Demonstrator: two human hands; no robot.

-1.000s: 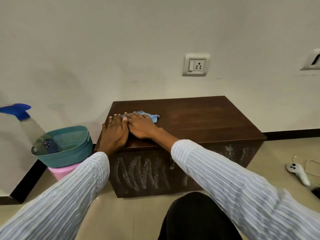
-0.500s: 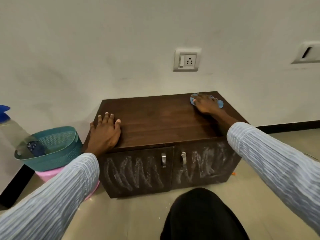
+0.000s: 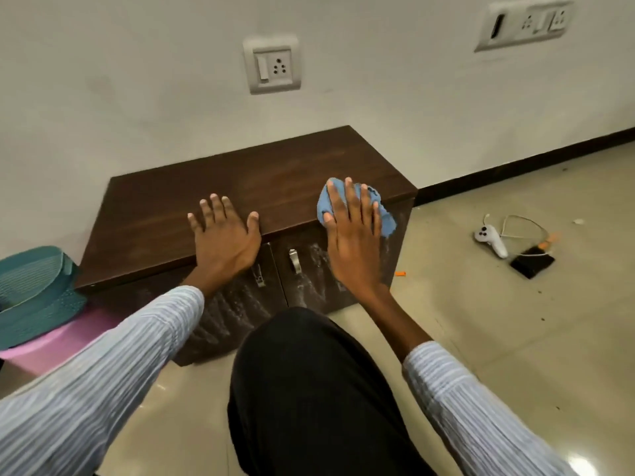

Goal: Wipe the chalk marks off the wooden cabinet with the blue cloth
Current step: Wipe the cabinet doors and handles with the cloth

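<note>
A low dark wooden cabinet [image 3: 161, 214] stands against the white wall. White chalk scribbles [image 3: 309, 269] cover its two front doors; the top looks free of chalk. My left hand [image 3: 225, 240] lies flat, fingers spread, on the top's front edge near the middle. My right hand [image 3: 354, 238] presses the crumpled blue cloth [image 3: 385, 218] against the front right edge of the cabinet, where the top meets the right door. The hand hides most of the cloth.
A teal basket [image 3: 34, 293] sits on a pink tub [image 3: 51, 348] left of the cabinet. On the tiled floor to the right lie a white controller [image 3: 491, 238], a cord and a black device [image 3: 531, 264]. My dark-trousered knee [image 3: 309, 372] is in front of the doors.
My right hand has swept the cloth from the left of the top to the back right corner, then forward to the front right edge. My left hand shifted toward the middle.
</note>
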